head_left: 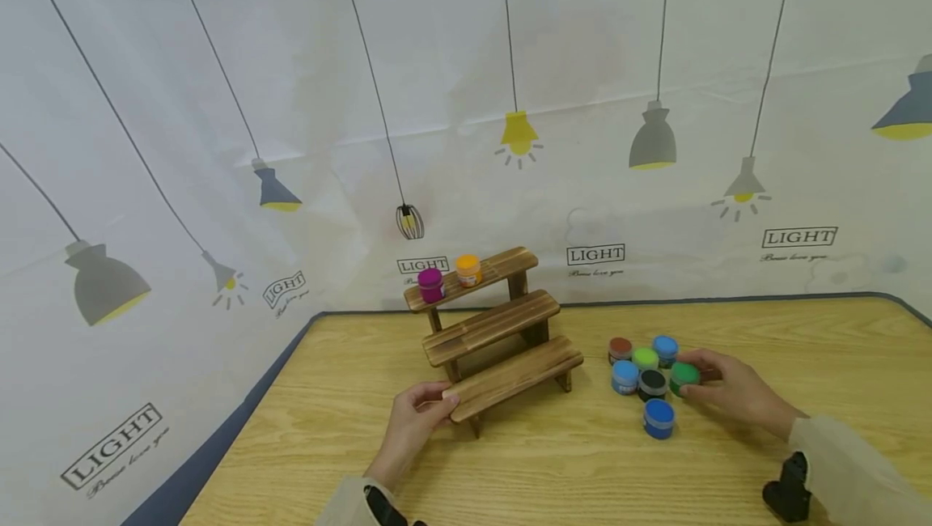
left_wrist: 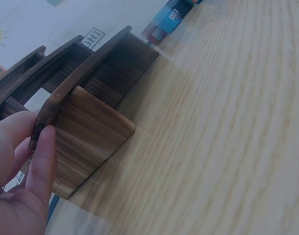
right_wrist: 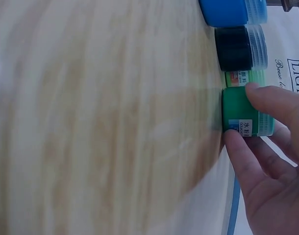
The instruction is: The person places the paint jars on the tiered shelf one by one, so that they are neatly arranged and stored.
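A three-tier wooden step shelf (head_left: 495, 372) stands on the table. The left hand (head_left: 421, 421) pinches the near left end of its lowest board between thumb and fingers, also plain in the left wrist view. On the top board sit a purple paint jar (head_left: 431, 286) and an orange paint jar (head_left: 468, 270). Off to the right, the right hand (head_left: 735, 387) holds a green paint jar (right_wrist: 240, 110), thumb on one side and fingers on the other. Beside that jar stand a black paint jar (head_left: 652, 384) and a light green paint jar (head_left: 645, 358).
Close by are a dark blue paint jar (head_left: 658, 419), two lighter blue ones, including a left one (head_left: 624, 377), and a brown paint jar (head_left: 620, 350). Behind the wooden table (head_left: 568, 469) hangs a white backdrop (head_left: 451, 57) printed with lamps.
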Demonstrator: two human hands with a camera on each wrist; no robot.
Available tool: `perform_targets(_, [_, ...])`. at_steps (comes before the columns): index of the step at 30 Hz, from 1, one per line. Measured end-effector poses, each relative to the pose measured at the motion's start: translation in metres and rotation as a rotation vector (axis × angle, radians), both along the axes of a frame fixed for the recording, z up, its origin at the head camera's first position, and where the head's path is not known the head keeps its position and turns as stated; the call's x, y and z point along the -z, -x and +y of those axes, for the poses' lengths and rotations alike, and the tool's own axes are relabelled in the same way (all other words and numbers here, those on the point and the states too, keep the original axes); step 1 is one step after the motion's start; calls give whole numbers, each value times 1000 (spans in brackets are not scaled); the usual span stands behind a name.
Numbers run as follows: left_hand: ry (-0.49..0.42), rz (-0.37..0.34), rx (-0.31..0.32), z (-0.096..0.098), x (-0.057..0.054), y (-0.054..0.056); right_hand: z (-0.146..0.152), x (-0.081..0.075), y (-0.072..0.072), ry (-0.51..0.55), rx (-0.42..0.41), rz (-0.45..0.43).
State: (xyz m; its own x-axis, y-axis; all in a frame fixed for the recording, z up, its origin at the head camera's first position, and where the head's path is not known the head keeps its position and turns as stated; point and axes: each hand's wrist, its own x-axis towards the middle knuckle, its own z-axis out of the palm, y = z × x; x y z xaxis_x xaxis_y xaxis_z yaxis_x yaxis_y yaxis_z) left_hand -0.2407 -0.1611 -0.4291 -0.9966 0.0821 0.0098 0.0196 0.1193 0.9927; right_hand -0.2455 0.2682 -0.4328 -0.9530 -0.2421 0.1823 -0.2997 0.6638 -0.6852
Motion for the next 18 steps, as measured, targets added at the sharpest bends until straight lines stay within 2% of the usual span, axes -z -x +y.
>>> perform_targets(9, [-12, 11, 6, 0, 1, 0, 8, -11, -4, -14, 18, -43])
perform_targets(18, [-7, 20, -2, 1, 2, 0, 9, -29, -9, -66, 17, 39])
